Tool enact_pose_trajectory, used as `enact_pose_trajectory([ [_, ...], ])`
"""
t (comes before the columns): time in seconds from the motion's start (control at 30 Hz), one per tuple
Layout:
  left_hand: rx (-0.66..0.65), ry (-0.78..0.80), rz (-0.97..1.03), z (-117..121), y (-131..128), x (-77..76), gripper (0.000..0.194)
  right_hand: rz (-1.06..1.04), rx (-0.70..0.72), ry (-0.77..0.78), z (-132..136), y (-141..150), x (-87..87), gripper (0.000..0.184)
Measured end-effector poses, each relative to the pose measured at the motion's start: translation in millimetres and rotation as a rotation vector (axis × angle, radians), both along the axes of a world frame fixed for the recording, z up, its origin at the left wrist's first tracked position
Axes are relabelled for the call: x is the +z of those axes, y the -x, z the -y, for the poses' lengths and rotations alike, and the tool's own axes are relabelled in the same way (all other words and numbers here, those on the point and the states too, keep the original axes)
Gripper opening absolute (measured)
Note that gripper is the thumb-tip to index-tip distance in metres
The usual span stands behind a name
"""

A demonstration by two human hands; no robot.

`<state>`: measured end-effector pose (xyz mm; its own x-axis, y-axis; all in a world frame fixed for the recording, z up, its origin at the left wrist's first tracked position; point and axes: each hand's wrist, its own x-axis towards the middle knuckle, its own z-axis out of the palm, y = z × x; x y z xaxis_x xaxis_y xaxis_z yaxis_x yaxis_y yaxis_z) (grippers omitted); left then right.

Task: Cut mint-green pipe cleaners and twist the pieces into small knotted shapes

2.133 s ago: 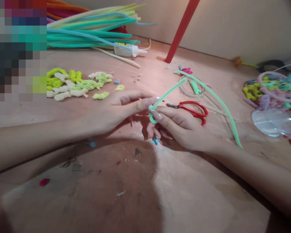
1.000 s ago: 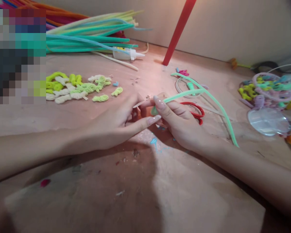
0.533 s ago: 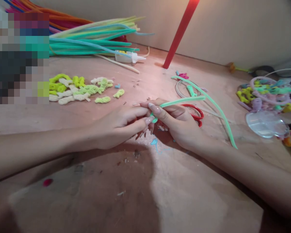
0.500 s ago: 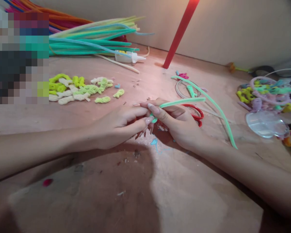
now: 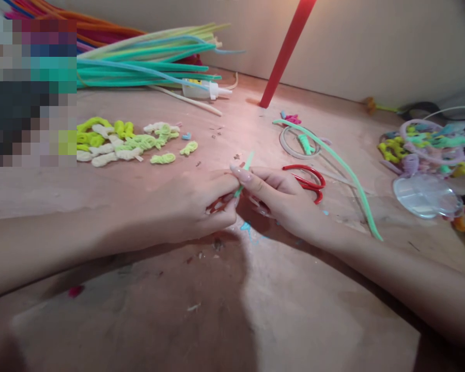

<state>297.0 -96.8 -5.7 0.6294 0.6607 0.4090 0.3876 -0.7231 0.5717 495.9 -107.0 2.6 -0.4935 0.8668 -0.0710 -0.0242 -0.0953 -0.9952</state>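
A short green strip [image 5: 249,159] is pinched between the person's two hands, low over the desk [image 5: 313,310], one end poking up past the fingertips and the rest hidden. The left hand [image 5: 201,199] curls its thumb and fingers round the lower part; the right hand [image 5: 282,199] closes thumb against fingers just beside it, so the hands meet at the strip. With so little to grip, it could slip or spring out of shape if one pinch loosens, and the long nails might snag its fuzz. The light blue smear [image 5: 246,226] lies near the hands on the desk; if it is sticky, which I can't tell, a dropped strip could pick it up. The red-handled cutters [image 5: 322,180] sit right behind the right hand, their tips out of sight, so a backward move could knock them or catch a knuckle. The long green strip [image 5: 346,168] ends close by the right forearm, which could drag it. Farther off, the glue bottle [image 5: 194,90] lies on its side and might leak if its nozzle is open; that isn't clear either.
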Motion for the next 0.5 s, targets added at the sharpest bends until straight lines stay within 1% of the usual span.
enact_pose_trajectory([
  [0.13, -0.043, -0.06, -0.027, 0, 3, 0.7, 0.02, -0.05, 0.084, 0.02, -4, -4, 0.2, 0.062],
  [0.2, -0.083, -0.051, -0.044, 1, 8, -0.8, 0.021, -0.051, 0.103, 0.021, -6, -7, 0.4, 0.057],
  [0.27, -0.095, -0.014, -0.04, 1, 12, -3.0, 0.015, -0.047, 0.118, 0.039, -7, -9, 0.0, 0.053],
  [0.3, -0.079, 0.018, -0.035, 1, 14, -4.0, 0.012, -0.044, 0.123, 0.052, -7, -9, -0.6, 0.05],
  [0.37, -0.004, 0.094, -0.034, 0, 17, -6.1, 0.009, -0.041, 0.111, 0.062, -8, -10, -2.6, 0.047],
  [0.43, 0.059, 0.118, -0.055, -1, 18, -8.3, 0.02, -0.04, 0.082, 0.053, -8, -11, -5.6, 0.045],
  [0.5, 0.08, 0.078, -0.105, -3, 18, -11.1, 0.036, -0.046, 0.072, 0.033, -9, -12, -8.7, 0.045],
])
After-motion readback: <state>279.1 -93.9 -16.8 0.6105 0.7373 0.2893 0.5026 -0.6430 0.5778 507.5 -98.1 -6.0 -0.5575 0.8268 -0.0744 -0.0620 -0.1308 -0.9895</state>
